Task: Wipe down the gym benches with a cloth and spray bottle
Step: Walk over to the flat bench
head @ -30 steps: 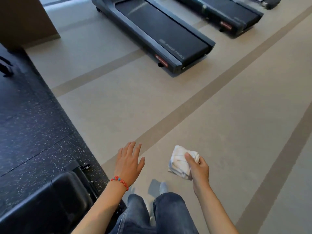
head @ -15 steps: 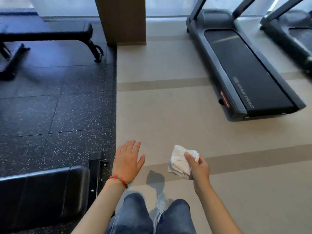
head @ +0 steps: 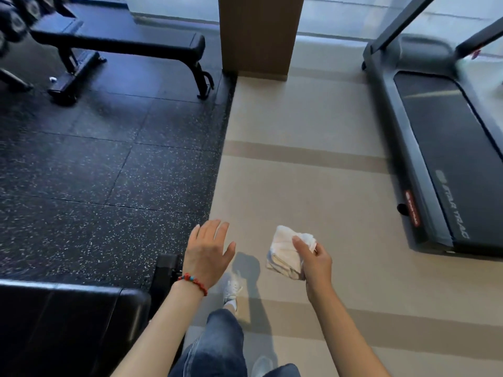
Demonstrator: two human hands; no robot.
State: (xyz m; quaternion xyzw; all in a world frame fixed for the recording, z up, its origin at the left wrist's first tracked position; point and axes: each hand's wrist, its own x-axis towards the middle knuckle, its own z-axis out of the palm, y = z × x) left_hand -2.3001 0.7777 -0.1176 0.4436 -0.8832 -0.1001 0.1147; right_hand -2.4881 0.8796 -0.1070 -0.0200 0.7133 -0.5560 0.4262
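Observation:
My right hand (head: 315,263) grips a bunched white cloth (head: 285,251) in the air over the beige floor. My left hand (head: 208,250) is held out flat beside it, fingers straight and holding nothing, with a red bead bracelet at the wrist. A black padded bench (head: 68,322) fills the lower left corner, just left of my left forearm. A second black flat bench (head: 122,42) stands on the far side of the dark rubber mat at the upper left. No spray bottle is in view.
A brown pillar (head: 258,34) rises at the top centre where the speckled black rubber floor (head: 95,172) meets the beige floor. A treadmill (head: 446,159) lies along the right edge. Dumbbells (head: 16,14) blur in the top left corner. My jeans and white shoe (head: 231,289) show below.
The view has swung left: the treadmill slid to the right edge, and the far bench and pillar came closer into view. Both hands kept their pose and the cloth stayed gripped.

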